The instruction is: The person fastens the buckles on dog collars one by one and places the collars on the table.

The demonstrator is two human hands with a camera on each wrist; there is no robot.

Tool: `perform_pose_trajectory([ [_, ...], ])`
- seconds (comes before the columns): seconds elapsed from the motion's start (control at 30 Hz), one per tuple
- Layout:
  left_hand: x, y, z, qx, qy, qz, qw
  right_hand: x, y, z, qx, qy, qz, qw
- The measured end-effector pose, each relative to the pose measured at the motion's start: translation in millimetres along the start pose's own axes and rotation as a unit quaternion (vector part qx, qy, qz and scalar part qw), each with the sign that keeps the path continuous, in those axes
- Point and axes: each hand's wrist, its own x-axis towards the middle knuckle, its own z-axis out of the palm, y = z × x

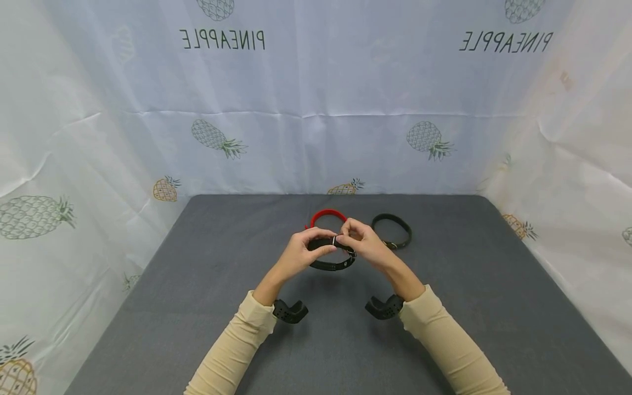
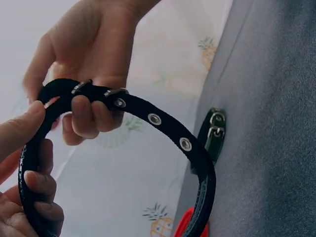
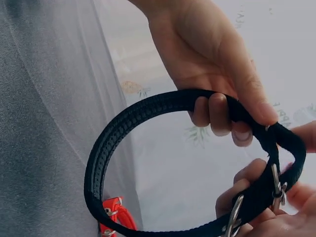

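Observation:
Both hands hold a black dog collar (image 1: pixel 323 266) above the table, bent into a loop. My left hand (image 1: pixel 302 247) grips the band on the left, its thumb on the near side and fingers curled round it, as the right wrist view shows. At the strap's overlap, my right hand (image 1: pixel 364 242) pinches the collar with thumb and fingers beside the metal buckle (image 3: pixel 277 185). Both hands' fingertips come close together there. Metal-rimmed eyelets (image 2: pixel 185 144) run along the band in the left wrist view. Part of the strap end is hidden by the fingers.
A red collar (image 1: pixel 328 212) lies on the grey table (image 1: pixel 237 247) behind the hands, partly covered by them. To its right is a dark green collar (image 1: pixel 406 226) with a metal buckle. White pineapple-print cloth (image 1: pixel 306 153) hangs behind the table and at both sides.

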Motion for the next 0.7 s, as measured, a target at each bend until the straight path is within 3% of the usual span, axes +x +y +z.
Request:
perform_pose_trajectory([
  [0.13, 0.0, 1.2, 0.5, 0.004, 0.008, -0.016, 0.9998, -1.5, 3.9, -2.3, 0.019, 0.004, 0.034, 0.999],
  [0.4, -0.1, -1.6, -1.8, -0.011, 0.029, -0.036, 0.9989, -5.3, 13.1, -12.7, 0.055, -0.045, 0.065, 0.995],
  [0.7, -1.1, -4.4, -3.8, -0.009, 0.025, -0.035, 0.9990, -3.3, 17.8, -13.4, 0.061, -0.052, 0.043, 0.996],
])
